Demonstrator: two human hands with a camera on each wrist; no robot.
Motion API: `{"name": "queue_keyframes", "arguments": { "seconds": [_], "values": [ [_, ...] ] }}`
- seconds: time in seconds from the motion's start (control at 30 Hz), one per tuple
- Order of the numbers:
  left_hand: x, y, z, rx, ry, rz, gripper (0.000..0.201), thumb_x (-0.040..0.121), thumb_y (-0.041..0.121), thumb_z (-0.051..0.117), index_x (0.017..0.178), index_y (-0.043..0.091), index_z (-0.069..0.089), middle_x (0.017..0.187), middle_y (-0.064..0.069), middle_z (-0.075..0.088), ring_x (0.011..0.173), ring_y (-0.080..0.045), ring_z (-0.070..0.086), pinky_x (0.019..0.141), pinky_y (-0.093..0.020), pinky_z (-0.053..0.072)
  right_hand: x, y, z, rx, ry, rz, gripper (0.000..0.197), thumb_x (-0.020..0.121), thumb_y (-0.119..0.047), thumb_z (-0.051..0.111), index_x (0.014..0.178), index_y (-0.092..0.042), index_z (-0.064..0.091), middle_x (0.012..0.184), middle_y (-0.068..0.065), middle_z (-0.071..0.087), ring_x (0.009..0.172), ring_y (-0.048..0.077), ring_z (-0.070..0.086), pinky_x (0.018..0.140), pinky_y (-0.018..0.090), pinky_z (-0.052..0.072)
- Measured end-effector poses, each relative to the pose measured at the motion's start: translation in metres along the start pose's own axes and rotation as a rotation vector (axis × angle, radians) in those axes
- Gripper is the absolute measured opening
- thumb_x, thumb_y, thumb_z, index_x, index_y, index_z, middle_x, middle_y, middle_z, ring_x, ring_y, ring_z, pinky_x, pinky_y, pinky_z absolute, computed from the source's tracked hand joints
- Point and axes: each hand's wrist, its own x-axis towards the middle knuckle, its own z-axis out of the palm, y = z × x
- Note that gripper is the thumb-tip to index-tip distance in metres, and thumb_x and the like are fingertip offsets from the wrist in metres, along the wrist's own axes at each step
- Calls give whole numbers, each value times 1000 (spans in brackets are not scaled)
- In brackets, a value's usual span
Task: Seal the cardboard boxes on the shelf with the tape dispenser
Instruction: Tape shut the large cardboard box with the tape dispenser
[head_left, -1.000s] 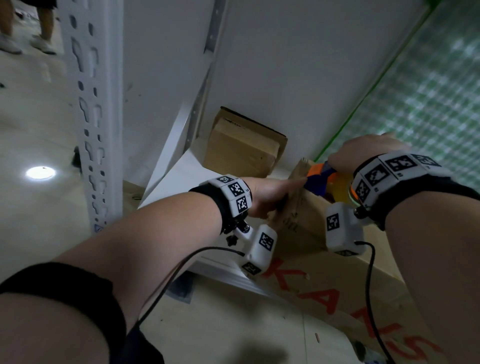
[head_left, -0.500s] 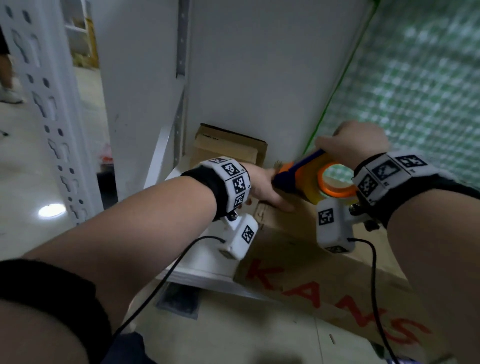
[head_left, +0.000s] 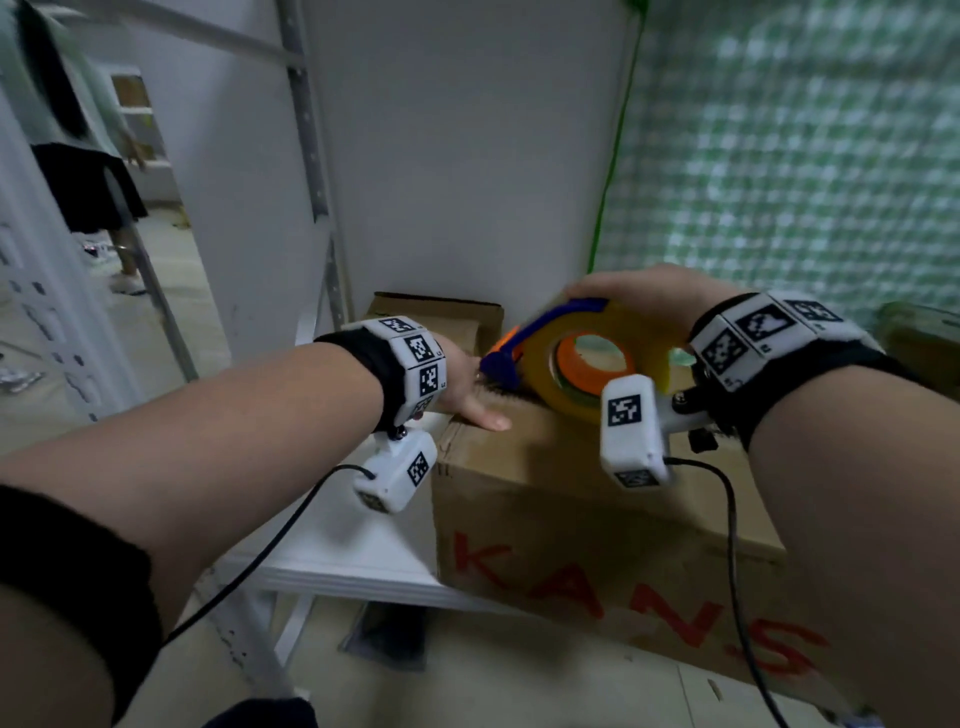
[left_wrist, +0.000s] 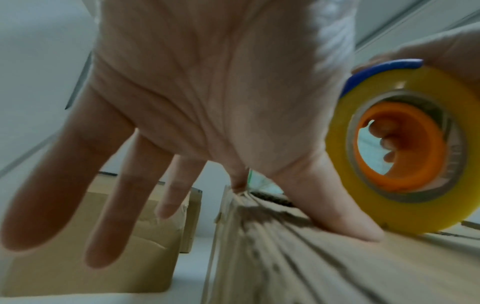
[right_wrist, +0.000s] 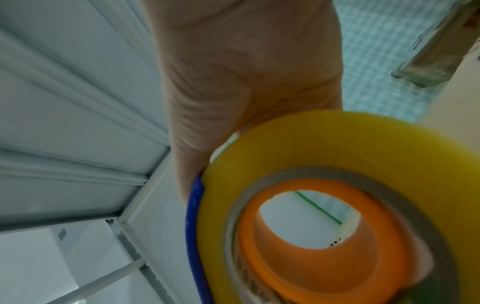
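- Off beyond my outer left fingers, back against the shelf's rear panel, sits the smaller cardboard box (head_left: 436, 325); from here I cannot tell whether its top is taped.
- My left hand (head_left: 462, 382) lies spread on the near left corner of the big box (head_left: 597, 519), the one with red lettering on its front. The fingers are straight and apart, holding nothing; the thumb (left_wrist: 335, 207) presses flat on the top flap, the other fingers reach past the box's left edge.
- Just beside that thumb, on its right, is the blue nose of the tape dispenser (head_left: 576, 353). The yellow roll rests on the box top, touching the cardboard just beside my thumb tip.
- My right hand (head_left: 649, 296) is curled over the top of the dispenser, clamped on its blue frame; through the orange hub the left wrist view shows my fingertips wrapped around the far side.
- What the next move turns on, as I judge it: the box's long axis runs from my left thumb away to the right, under and past my right hand. The dispenser's nose points at my left thumb, so the tape end should be anchored there and the roll pulled rightward along the top.
- My right hand carries the tool and does the travel; my left is nearer the starting corner and should only hold the flap down.
- The seam itself is hidden under the roll, so I cannot say the tape is lined up on it.
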Motion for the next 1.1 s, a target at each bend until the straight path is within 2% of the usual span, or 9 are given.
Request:
{"name": "queue_keyframes", "arguments": {
  "seconds": [0.1, 0.23, 0.43, 0.5, 0.73, 0.83, 0.97, 1.03, 1.1],
  "values": [
    [1, 7, -4, 127, -6, -65, 95, 82, 71, 40, 152, 20, 1, 151, -12, 33, 130, -28, 44, 100, -38, 36, -3, 3, -4, -30, -26, -59, 46, 65, -58, 74, 87, -18, 65, 85, 4, 66, 78, 23, 64, 70, 33, 53],
    [5, 18, -6, 286, 20, -82, 95, 82, 74, 35, 152, 20, -1, 153, -8, 30, 136, -28, 34, 106, -39, 30, -7, 10, -14, -132, -91, -121, 39, 70, -60, 64, 76, -22, 68, 79, 3, 67, 76, 21, 63, 76, 34, 51],
    [21, 22, -11, 389, -15, -58, 98, 79, 77, 36, 150, 27, -10, 155, -5, 25, 135, -30, 36, 104, -43, 32, -23, 36, -72, -176, -157, -88, 36, 91, -41, 50, 66, -15, 55, 72, 8, 50, 62, 18, 43, 61, 30, 38],
    [22, 24, -11, 409, -13, -64, 99, 79, 76, 38, 150, 28, -9, 155, -6, 25, 134, -31, 37, 103, -43, 33, -28, 46, -83, -197, -198, -35, 35, 90, -42, 52, 71, -13, 59, 74, 10, 54, 64, 19, 47, 63, 32, 42],
    [1, 35, -19, 327, 76, 101, 87, 81, 58, 61, 149, 20, 23, 149, -3, 37, 133, -25, 39, 108, -39, 34, -35, 46, -72, -372, -71, -34, 37, 82, -54, 58, 78, -18, 62, 98, 11, 62, 87, 25, 57, 89, 40, 47],
    [-5, 50, -19, 277, 21, 144, 97, 71, 62, 69, 147, 17, 27, 147, -4, 39, 132, -25, 40, 108, -42, 35, -33, 41, -67, -396, -65, -22, 38, 83, -52, 57, 84, -14, 62, 88, 8, 59, 74, 20, 52, 79, 35, 46],
    [0, 71, 3, 444, -91, 188, 131, 36, 81, 71, 144, 16, 30, 142, -4, 42, 127, -26, 43, 103, -47, 40, -28, 41, -65, -426, -64, -19, 40, 87, -51, 54, 94, -12, 62, 89, 8, 56, 70, 18, 48, 71, 32, 39],
    [4, 75, 7, 501, -35, 192, 128, 36, 74, 77, 141, 15, 34, 139, -4, 44, 123, -27, 46, 100, -47, 43, -27, 40, -64, -448, -64, -25, 39, 89, -49, 52, 94, -12, 61, 95, 10, 55, 73, 19, 47, 74, 32, 37],
    [6, 77, 6, 540, -5, 200, 113, 47, 62, 82, 138, 15, 36, 137, -4, 46, 120, -27, 49, 98, -44, 45, -24, 39, -64, -436, -64, -7, 42, 88, -50, 52, 100, -12, 65, 94, 10, 57, 73, 19, 48, 72, 33, 38]
  ]
}}
